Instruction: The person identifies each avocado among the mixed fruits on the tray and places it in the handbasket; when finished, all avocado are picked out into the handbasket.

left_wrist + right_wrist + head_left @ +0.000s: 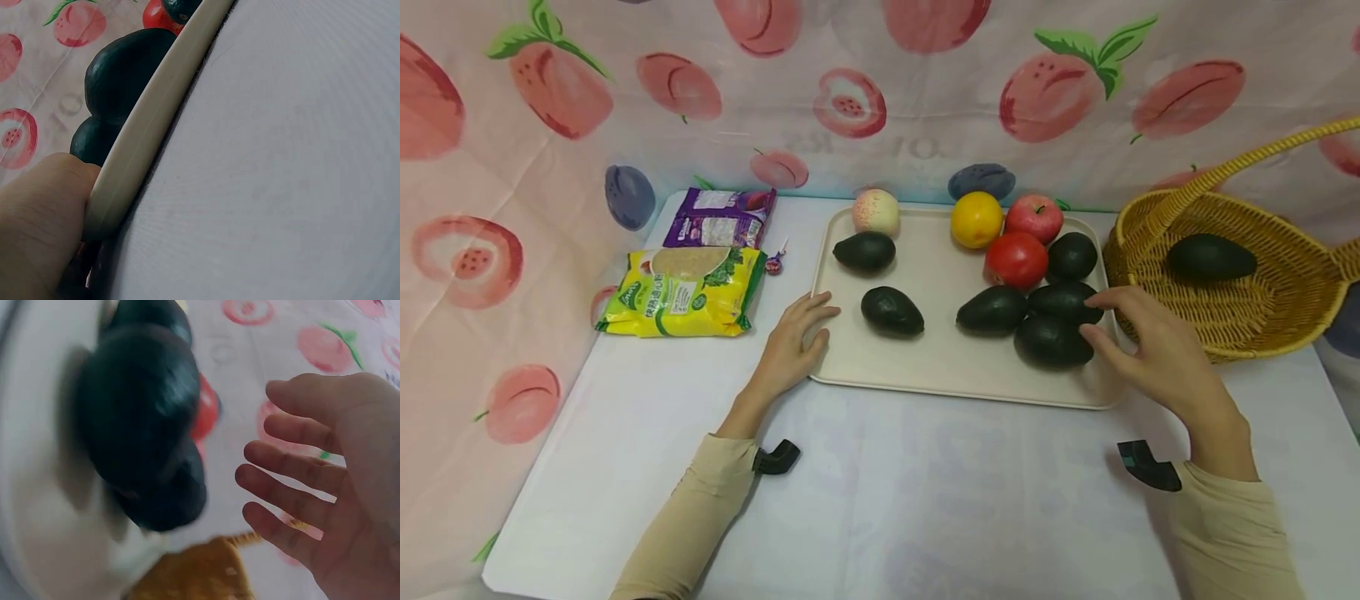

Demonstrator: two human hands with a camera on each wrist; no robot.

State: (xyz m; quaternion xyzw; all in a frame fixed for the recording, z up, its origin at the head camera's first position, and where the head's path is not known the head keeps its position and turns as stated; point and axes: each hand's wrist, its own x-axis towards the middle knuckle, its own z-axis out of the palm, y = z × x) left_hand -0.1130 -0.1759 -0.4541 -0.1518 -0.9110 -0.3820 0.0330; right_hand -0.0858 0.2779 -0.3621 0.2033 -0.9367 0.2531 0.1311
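My left hand (790, 346) rests at the left rim of a beige tray (925, 382), its fingers loosely extended over the edge. In the left wrist view, the thumb side (50, 206) lies against the tray's rim. My right hand (1157, 354) hovers at the tray's right end with spread fingers, holding nothing. Nearest to it are two dark avocados, a front avocado (1054, 342) and one avocado (1064, 302) just behind. The right wrist view shows the fingers (290, 465) apart from a blurred avocado (140, 403). Another avocado (1212, 257) lies in the yellow wicker basket (1270, 325).
More avocados, such as the one (892, 312) left of centre, share the tray with a peach (876, 212), an orange (977, 220), an apple (1034, 218) and a tomato (1016, 260). Leftward lie a yellow packet (681, 292), a purple packet (721, 218) and a lollipop (774, 264).
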